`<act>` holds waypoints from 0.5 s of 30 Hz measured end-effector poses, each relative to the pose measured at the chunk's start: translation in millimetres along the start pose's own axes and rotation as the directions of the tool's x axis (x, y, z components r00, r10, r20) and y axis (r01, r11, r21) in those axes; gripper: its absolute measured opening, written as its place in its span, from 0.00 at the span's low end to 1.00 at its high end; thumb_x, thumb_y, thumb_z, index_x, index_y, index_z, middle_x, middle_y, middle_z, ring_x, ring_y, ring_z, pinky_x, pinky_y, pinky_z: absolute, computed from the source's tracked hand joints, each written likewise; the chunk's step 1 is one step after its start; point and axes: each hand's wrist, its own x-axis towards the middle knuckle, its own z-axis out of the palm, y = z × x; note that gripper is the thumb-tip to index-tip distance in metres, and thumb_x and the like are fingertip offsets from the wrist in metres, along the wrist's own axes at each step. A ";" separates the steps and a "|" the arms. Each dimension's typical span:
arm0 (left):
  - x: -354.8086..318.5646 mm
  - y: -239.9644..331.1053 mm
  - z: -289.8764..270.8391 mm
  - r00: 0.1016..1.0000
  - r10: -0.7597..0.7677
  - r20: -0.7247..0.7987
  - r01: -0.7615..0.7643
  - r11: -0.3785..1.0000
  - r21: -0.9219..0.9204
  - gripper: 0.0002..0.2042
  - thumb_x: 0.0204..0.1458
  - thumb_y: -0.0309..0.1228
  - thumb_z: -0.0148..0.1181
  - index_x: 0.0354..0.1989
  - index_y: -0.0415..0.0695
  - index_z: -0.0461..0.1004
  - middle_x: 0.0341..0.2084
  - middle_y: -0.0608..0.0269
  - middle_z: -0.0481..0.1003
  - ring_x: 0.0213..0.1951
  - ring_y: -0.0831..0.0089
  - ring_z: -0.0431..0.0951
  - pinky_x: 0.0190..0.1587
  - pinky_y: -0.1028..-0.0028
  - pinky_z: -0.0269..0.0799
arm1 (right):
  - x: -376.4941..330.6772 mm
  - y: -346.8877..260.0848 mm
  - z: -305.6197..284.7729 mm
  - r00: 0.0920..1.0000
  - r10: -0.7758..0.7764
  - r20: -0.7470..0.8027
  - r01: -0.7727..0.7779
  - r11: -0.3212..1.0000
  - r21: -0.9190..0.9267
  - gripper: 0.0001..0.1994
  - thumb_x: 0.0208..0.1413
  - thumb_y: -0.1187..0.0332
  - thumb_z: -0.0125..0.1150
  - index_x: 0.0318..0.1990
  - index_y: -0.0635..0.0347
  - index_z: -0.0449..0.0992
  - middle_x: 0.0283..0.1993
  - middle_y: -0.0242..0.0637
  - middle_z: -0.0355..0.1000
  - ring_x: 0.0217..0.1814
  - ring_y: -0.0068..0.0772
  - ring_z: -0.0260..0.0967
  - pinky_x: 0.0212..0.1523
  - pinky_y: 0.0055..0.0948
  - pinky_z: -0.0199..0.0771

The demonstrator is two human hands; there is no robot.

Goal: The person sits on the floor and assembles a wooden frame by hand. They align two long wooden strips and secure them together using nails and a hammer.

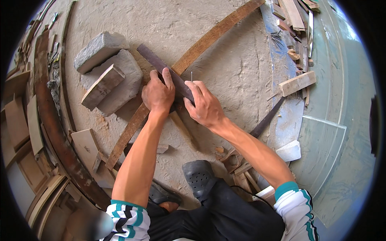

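A short, dark wooden strip lies slantwise across a long brown wooden batten in front of me. My left hand is closed at the crossing, its fingers curled on the near edge of the dark strip and its thumb pointing up against it. Between the fingertips of my right hand a thin nail stands nearly upright at the dark strip. The remaining fingers of that hand rest around the strip's near end. Another short piece of wood lies on the ground below the crossing.
Left of my hands are rough concrete blocks with a wood block on top. A handsaw lies at right, near a small wood block and loose nails. Glass sheets lie far right; scrap boards line the left.
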 end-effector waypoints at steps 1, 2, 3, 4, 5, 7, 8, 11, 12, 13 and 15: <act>0.0 0.1 -0.5 1.000 -0.001 0.008 0.001 1.000 0.003 0.27 0.68 0.55 0.41 0.49 0.41 0.72 0.31 0.37 0.81 0.38 0.38 0.81 0.43 0.47 0.74 | -0.1 0.5 0.0 1.000 0.004 0.005 -0.004 1.000 0.002 0.27 0.55 0.73 0.65 0.61 0.70 0.64 0.54 0.50 0.65 0.55 0.51 0.72 0.55 0.37 0.79; 0.0 0.3 -0.9 1.000 -0.003 0.016 0.003 1.000 0.006 0.27 0.68 0.55 0.41 0.49 0.40 0.71 0.31 0.37 0.81 0.38 0.38 0.81 0.43 0.47 0.74 | -0.1 1.1 0.1 1.000 0.007 0.011 -0.007 1.000 0.005 0.27 0.55 0.73 0.65 0.61 0.70 0.64 0.53 0.50 0.65 0.56 0.51 0.71 0.56 0.37 0.78; 0.2 0.6 -1.2 1.000 0.001 0.018 -0.001 1.000 0.005 0.27 0.68 0.56 0.41 0.49 0.40 0.71 0.30 0.37 0.81 0.38 0.38 0.81 0.42 0.47 0.74 | 0.3 1.8 0.4 1.000 -0.004 0.000 0.004 1.000 0.001 0.28 0.55 0.74 0.65 0.61 0.70 0.63 0.53 0.50 0.65 0.56 0.51 0.71 0.56 0.37 0.78; 0.2 0.4 -1.2 1.000 0.003 0.019 -0.004 1.000 0.005 0.27 0.68 0.56 0.41 0.48 0.40 0.71 0.30 0.37 0.80 0.38 0.38 0.81 0.42 0.47 0.74 | 0.5 2.6 1.3 1.000 -0.015 -0.010 0.015 1.000 -0.001 0.28 0.54 0.74 0.65 0.62 0.70 0.63 0.53 0.50 0.65 0.56 0.51 0.71 0.56 0.37 0.78; 0.3 0.2 -1.2 1.000 0.006 0.021 -0.006 1.000 0.005 0.27 0.68 0.56 0.41 0.48 0.40 0.71 0.30 0.37 0.80 0.38 0.38 0.81 0.42 0.47 0.74 | 0.5 3.4 2.0 0.999 -0.026 -0.020 0.026 1.000 -0.004 0.28 0.54 0.74 0.65 0.62 0.70 0.63 0.53 0.50 0.65 0.55 0.51 0.71 0.57 0.37 0.78; 0.6 0.0 -0.9 1.000 0.006 0.016 -0.006 1.000 0.009 0.28 0.67 0.57 0.41 0.48 0.40 0.71 0.30 0.37 0.80 0.38 0.38 0.81 0.42 0.47 0.74 | 0.7 4.6 1.9 0.999 -0.032 -0.026 0.032 0.999 -0.006 0.28 0.54 0.75 0.65 0.62 0.70 0.63 0.53 0.50 0.65 0.55 0.51 0.71 0.57 0.37 0.78; 0.7 -0.2 -0.7 1.000 0.006 0.013 -0.007 1.000 0.011 0.28 0.67 0.57 0.41 0.48 0.40 0.71 0.29 0.37 0.80 0.38 0.38 0.81 0.42 0.47 0.74 | 1.0 4.7 1.6 0.999 -0.035 -0.029 0.035 0.999 -0.007 0.28 0.54 0.75 0.65 0.62 0.70 0.63 0.53 0.50 0.66 0.55 0.51 0.71 0.57 0.37 0.77; 0.3 -0.9 -0.5 1.000 0.007 -0.002 -0.007 1.000 0.013 0.28 0.67 0.57 0.42 0.48 0.40 0.72 0.29 0.37 0.80 0.37 0.38 0.81 0.42 0.47 0.74 | 1.4 2.7 -0.2 0.999 -0.025 -0.022 0.025 1.000 -0.002 0.27 0.54 0.75 0.65 0.61 0.69 0.64 0.53 0.49 0.66 0.55 0.51 0.72 0.57 0.37 0.78; 0.1 -1.0 -0.5 1.000 0.007 0.000 -0.007 1.000 0.012 0.28 0.67 0.57 0.42 0.48 0.40 0.72 0.29 0.37 0.80 0.37 0.38 0.82 0.42 0.47 0.74 | 1.6 2.5 -0.6 1.000 -0.018 -0.017 0.018 1.000 0.001 0.27 0.54 0.75 0.65 0.61 0.69 0.64 0.53 0.49 0.66 0.55 0.51 0.72 0.57 0.37 0.78; 0.0 -0.7 -0.6 1.000 0.007 0.002 -0.007 1.000 0.010 0.28 0.67 0.57 0.42 0.48 0.40 0.72 0.29 0.37 0.80 0.37 0.38 0.82 0.42 0.47 0.74 | 1.5 2.7 -1.0 1.000 -0.010 -0.012 0.010 1.000 0.005 0.27 0.54 0.75 0.64 0.61 0.69 0.64 0.53 0.49 0.66 0.55 0.51 0.72 0.57 0.37 0.78; 0.2 0.2 -0.7 1.000 0.009 0.002 -0.009 1.000 0.008 0.28 0.67 0.57 0.43 0.48 0.40 0.72 0.29 0.37 0.80 0.37 0.38 0.82 0.42 0.47 0.74 | 1.3 3.1 -1.3 1.000 -0.006 -0.013 0.006 1.000 0.008 0.26 0.55 0.75 0.64 0.61 0.69 0.64 0.53 0.49 0.66 0.55 0.51 0.72 0.57 0.38 0.77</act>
